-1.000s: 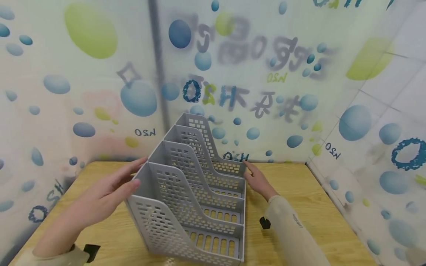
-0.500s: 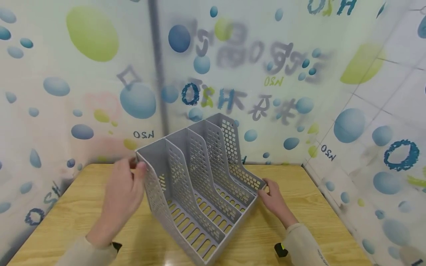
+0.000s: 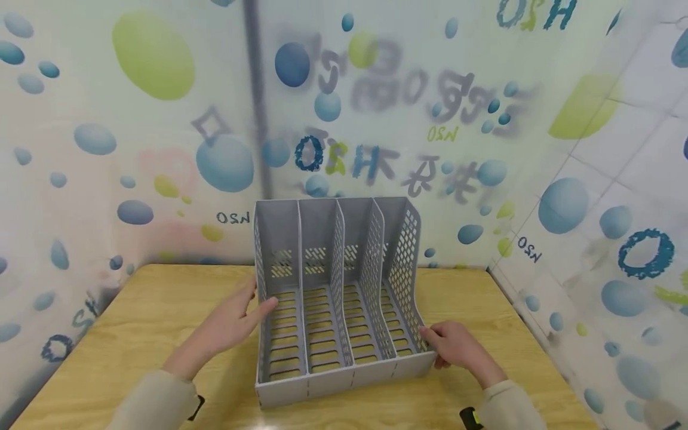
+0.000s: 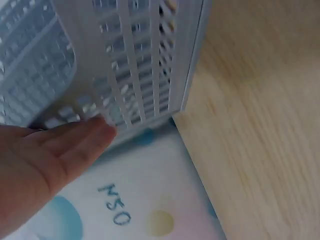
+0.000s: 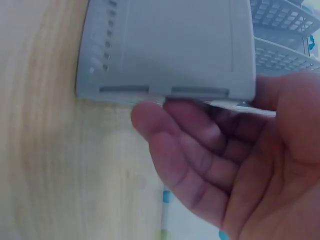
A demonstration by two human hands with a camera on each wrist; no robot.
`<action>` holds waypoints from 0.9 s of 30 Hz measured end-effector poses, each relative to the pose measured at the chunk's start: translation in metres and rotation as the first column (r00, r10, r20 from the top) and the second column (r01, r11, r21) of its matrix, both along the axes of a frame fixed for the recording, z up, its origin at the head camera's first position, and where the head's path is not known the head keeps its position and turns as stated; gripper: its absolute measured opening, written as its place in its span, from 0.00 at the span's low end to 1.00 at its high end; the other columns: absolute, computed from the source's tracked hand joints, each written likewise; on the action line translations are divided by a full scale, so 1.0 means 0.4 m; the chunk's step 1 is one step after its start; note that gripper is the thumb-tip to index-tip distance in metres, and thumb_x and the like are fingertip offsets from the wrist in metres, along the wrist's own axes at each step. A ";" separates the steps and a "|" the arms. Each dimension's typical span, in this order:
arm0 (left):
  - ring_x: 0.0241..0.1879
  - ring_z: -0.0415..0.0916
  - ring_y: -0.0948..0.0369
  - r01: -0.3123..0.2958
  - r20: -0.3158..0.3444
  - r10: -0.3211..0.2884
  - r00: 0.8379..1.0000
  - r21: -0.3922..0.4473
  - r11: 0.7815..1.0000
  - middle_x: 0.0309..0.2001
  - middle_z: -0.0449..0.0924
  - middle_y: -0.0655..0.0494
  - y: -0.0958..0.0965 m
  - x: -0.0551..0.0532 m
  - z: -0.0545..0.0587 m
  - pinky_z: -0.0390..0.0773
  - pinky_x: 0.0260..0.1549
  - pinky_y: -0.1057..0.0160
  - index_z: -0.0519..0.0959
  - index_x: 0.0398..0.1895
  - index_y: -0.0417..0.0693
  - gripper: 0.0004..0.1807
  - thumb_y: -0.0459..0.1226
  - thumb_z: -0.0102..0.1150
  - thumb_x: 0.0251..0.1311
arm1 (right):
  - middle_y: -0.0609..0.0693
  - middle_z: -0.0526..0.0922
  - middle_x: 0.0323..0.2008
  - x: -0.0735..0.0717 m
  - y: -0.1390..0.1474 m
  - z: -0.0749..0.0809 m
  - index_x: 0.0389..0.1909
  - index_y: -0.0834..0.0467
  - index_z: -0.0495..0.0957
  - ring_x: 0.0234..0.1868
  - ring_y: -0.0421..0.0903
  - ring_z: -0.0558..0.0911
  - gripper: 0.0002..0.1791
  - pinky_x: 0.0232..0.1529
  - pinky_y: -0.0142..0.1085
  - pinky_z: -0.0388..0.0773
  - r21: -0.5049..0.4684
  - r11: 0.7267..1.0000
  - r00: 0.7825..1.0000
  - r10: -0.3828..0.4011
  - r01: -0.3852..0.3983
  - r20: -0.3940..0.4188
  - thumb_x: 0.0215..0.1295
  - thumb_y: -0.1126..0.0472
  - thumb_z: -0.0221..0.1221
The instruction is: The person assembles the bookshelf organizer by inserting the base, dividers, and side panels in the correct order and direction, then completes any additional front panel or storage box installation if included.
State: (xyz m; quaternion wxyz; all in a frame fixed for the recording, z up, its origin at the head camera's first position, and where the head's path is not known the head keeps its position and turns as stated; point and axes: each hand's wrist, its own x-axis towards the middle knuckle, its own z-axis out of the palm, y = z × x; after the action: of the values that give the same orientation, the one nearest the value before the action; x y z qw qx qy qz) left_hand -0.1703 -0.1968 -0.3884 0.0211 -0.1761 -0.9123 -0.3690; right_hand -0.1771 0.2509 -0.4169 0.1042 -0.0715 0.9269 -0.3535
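Observation:
A grey plastic magazine file rack [image 3: 317, 227] with several upright compartments stands on the table, its low front lip facing me. My left hand [image 3: 231, 319] holds its left side wall, thumb inside over the edge and fingers outside. In the left wrist view those fingers lie nearly straight along the perforated wall [image 4: 135, 55]. At the front right corner my right hand [image 3: 462, 346] grips the rack, thumb on the inner side. The right wrist view shows the right fingers bent at the edge of a smooth grey panel [image 5: 185, 50]. Slotted compartment floors show with the table through them.
The light wood table [image 3: 183, 298] runs back to a patterned curtain [image 3: 161, 143] with blue and green spots. Another patterned wall [image 3: 607, 269] borders the table on the right. A black device [image 3: 470, 418] sits at the right wrist.
The rack has turned so its open front now faces me instead of the right. The left hand has shifted from its back edge to its side wall; the right hand has moved nearer.

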 end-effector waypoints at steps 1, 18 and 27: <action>0.70 0.64 0.31 0.015 0.048 -0.013 0.999 -0.025 1.000 0.78 0.48 0.25 -0.002 0.008 -0.007 0.71 0.63 0.33 0.37 0.82 0.30 0.53 0.57 0.52 0.76 | 0.50 0.80 0.16 0.006 -0.001 -0.003 0.25 0.60 0.79 0.17 0.49 0.83 0.24 0.21 0.42 0.83 -0.018 1.000 1.000 0.021 -0.021 0.013 0.81 0.52 0.52; 0.72 0.52 0.24 0.127 0.211 -0.160 0.964 0.163 0.978 0.79 0.35 0.24 -0.044 -0.023 -0.106 0.65 0.66 0.30 0.23 0.79 0.32 0.83 0.38 0.87 0.39 | 0.43 0.72 0.07 0.007 -0.104 -0.031 0.14 0.54 0.68 0.09 0.37 0.72 0.26 0.16 0.34 0.67 0.142 0.988 0.964 -0.023 0.062 -0.263 0.79 0.62 0.52; 0.74 0.49 0.26 0.074 0.221 -0.112 0.969 0.171 0.982 0.81 0.38 0.27 -0.046 -0.101 -0.123 0.65 0.67 0.31 0.32 0.82 0.32 0.72 0.37 0.82 0.49 | 0.43 0.70 0.07 -0.065 -0.117 -0.046 0.13 0.54 0.66 0.10 0.39 0.72 0.28 0.16 0.34 0.64 0.145 0.981 0.947 -0.081 0.131 -0.310 0.80 0.60 0.49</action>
State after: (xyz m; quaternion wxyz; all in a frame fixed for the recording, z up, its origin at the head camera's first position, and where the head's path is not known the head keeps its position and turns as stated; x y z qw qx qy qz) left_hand -0.2107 -0.2151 -0.4376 -0.0876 -0.1728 -0.8664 -0.4602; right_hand -0.2031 0.2042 -0.4354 -0.0527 -0.0659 0.9603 -0.2660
